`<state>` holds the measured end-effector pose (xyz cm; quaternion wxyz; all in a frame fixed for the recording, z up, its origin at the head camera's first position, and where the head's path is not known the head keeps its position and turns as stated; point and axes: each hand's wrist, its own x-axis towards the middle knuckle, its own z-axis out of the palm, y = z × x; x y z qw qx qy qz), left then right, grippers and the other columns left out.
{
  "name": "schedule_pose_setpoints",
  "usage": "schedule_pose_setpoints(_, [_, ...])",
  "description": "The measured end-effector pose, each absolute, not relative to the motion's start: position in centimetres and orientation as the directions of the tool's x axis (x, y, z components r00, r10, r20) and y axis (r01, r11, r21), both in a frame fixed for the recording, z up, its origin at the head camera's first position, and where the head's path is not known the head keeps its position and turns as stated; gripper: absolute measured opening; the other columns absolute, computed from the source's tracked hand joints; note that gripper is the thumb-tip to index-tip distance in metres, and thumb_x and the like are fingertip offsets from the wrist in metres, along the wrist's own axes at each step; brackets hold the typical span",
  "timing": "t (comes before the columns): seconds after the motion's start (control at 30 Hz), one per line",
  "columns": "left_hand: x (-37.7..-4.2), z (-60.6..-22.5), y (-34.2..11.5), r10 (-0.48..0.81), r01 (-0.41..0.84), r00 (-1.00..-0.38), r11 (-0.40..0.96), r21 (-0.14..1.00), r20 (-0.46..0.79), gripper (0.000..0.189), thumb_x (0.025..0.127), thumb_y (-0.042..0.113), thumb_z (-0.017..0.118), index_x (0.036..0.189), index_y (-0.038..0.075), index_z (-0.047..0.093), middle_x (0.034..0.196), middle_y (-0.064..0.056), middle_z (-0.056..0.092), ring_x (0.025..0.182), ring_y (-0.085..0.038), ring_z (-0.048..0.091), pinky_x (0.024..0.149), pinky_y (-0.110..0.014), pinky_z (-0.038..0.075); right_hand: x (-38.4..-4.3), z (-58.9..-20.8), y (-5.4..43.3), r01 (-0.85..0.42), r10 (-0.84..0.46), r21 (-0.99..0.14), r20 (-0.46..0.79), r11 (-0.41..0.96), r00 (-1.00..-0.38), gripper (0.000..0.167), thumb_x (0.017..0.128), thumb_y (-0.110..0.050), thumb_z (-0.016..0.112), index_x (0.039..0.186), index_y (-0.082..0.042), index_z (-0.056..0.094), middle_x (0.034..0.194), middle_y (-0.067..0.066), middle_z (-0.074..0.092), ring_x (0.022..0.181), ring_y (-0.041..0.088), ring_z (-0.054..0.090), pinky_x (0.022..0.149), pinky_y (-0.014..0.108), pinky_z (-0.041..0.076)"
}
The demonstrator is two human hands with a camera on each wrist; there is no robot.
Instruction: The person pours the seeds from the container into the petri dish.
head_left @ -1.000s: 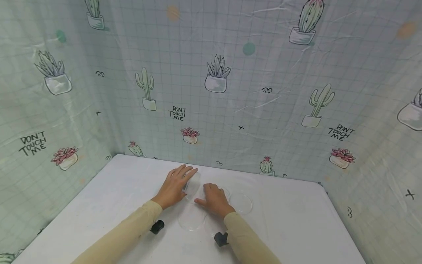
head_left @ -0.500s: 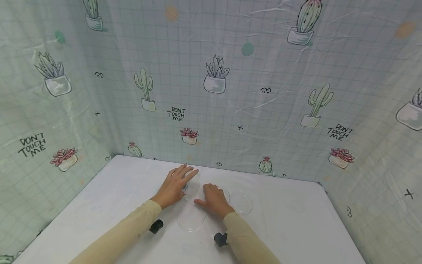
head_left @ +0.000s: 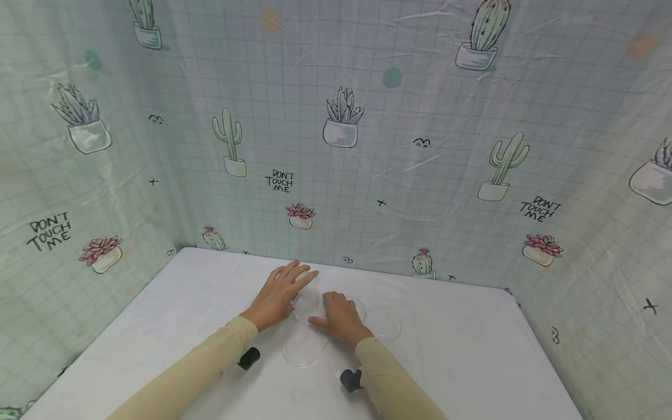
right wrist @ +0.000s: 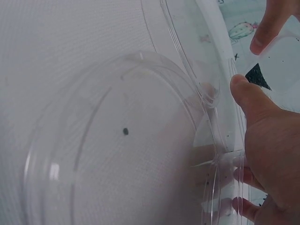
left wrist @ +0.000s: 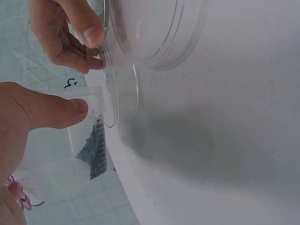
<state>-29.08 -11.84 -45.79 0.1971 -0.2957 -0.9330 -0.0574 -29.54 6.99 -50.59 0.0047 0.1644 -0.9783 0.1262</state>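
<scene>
My left hand point(head_left: 275, 296) grips a clear round container point(left wrist: 86, 136), thumb on its near side. Dark grains point(left wrist: 95, 152) lie heaped inside the container, which is tilted. To its right, my right hand point(head_left: 341, 318) holds a clear petri dish point(right wrist: 239, 157) by the rim, with the thumb on one side and fingers showing through the plastic. The container is close to this dish; whether they touch I cannot tell. Another clear dish point(right wrist: 136, 108) sits nearer the right wrist, with one dark speck point(right wrist: 125, 131) seen on or through it.
More clear dishes lie on the white table point(head_left: 462, 350): one dish point(head_left: 303, 350) in front of the hands and another dish point(head_left: 383, 324) to the right. Their transparent rims are hard to see. A cactus-printed curtain point(head_left: 341, 192) closes off the back and sides.
The container in my left hand has tipped, and its round face shows more in the head view. Both hands stay in nearly the same place.
</scene>
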Motion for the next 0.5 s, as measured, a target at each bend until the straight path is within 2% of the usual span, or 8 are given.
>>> schedule_pose_setpoints(0.5, [-29.18,-45.67,-11.66,0.557,0.591,-0.736,0.806,-0.036,0.385,0.101,0.063,0.002,0.087,0.148,0.027,0.038,0.149,-0.004,0.044,0.143,-0.031,0.034,0.114,-0.054,0.033,-29.45,-50.52,7.12,-0.334,-0.330,-0.257,0.063,0.907,-0.942,0.076,0.082,-0.060,0.065,0.135,-0.007,0.050,0.134,0.011,0.057,0.124,0.026,0.053,0.102,0.048,0.046])
